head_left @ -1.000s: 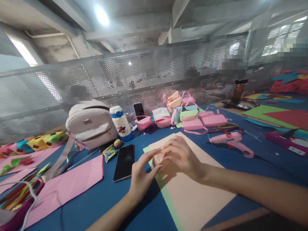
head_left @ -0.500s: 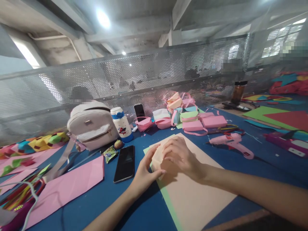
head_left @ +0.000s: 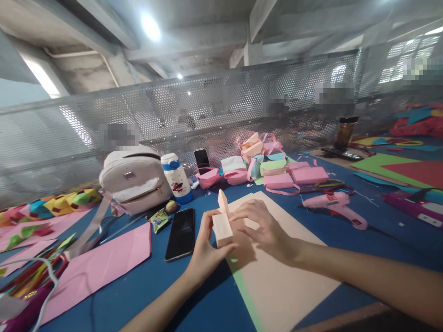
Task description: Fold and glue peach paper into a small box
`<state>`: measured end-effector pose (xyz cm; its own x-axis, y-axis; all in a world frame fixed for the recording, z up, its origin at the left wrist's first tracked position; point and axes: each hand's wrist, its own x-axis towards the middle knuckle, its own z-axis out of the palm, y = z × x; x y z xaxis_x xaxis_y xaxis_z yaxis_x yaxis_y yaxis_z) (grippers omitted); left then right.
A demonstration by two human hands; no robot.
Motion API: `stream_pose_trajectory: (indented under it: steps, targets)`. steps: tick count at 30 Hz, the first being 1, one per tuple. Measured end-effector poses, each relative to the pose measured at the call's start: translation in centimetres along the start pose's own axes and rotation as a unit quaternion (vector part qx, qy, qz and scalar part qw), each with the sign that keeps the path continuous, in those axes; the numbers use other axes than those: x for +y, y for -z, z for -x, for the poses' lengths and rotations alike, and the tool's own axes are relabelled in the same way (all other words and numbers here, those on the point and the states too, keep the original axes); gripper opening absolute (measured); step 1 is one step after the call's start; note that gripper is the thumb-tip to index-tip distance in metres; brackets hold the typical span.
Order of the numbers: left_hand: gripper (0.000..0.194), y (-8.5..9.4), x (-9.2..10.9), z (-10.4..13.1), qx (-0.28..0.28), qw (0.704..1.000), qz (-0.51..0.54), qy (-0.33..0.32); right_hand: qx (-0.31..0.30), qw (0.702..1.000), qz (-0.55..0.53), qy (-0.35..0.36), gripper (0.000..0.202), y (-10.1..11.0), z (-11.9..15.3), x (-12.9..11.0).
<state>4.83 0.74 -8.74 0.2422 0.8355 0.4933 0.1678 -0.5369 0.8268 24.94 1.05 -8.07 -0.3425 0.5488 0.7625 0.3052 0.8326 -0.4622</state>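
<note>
A small peach paper box [head_left: 222, 229] with its flap [head_left: 223, 201] standing up is held above the sheets. My left hand [head_left: 207, 249] is closed round it, thumb along the near edge and fingers on the far side. My right hand [head_left: 265, 226] is beside the box, its bent fingertips at the base of the flap and its thumb apart from the fingers; whether they press on the paper I cannot tell. Under both hands lies a large peach paper sheet [head_left: 287, 272], over a green sheet [head_left: 247, 295].
Left of my hands lie a phone [head_left: 180, 234], a snack packet [head_left: 160, 221] and pink paper [head_left: 104, 263]. A backpack [head_left: 134, 182] and a bottle [head_left: 176, 180] stand behind. Several small paper bags [head_left: 278, 180] line the back; a pink glue gun [head_left: 334, 205] lies right.
The box has turned and its flap has come up. My right hand has drawn back from over the box to its right side, while my left hand keeps hold.
</note>
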Motion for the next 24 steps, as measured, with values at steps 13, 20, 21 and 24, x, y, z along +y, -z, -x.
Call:
stream_pose_trajectory:
  steps: [13,20,21,24]
  targets:
    - [0.035,0.08,-0.43,-0.08,0.019,0.994,-0.058,-0.088,0.007,1.000,-0.009,0.017,0.021,-0.29,0.57,-0.16]
    - [0.037,0.25,-0.60,-0.09,0.029,0.991,-0.083,-0.103,0.009,0.998,0.015,0.064,0.020,-0.18,0.50,-0.37]
    - [0.036,0.23,-0.57,-0.08,0.029,0.991,-0.085,-0.102,0.011,0.998,0.016,0.065,0.020,-0.17,0.47,-0.41]
    - [0.036,0.20,-0.48,-0.06,0.030,0.990,-0.092,-0.098,0.012,0.997,0.017,0.068,0.020,-0.18,0.40,-0.49]
